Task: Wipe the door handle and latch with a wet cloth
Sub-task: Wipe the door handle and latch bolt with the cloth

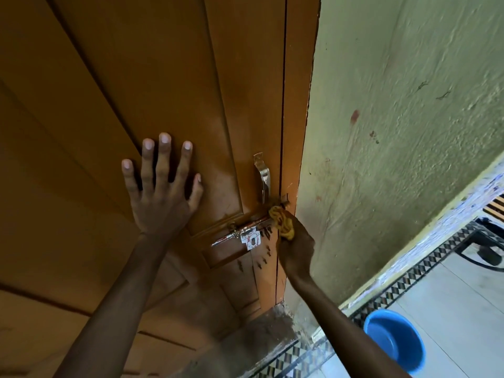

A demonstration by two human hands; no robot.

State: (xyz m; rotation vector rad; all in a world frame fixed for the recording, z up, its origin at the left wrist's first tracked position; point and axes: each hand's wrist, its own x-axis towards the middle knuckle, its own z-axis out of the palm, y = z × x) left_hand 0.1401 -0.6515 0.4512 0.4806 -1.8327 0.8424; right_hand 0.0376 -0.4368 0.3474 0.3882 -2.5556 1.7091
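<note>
Left hand (161,197) flat on the door (109,91), fingers (163,159) spread; right hand (296,248) fingers bunch a yellow cloth (282,222) against the latch (245,231), mid-frame.

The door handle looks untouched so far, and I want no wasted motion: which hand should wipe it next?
Probably the right hand: it grips the yellow cloth at the latch, just below the handle. The left hand lies flat on the door, clothless.
</note>
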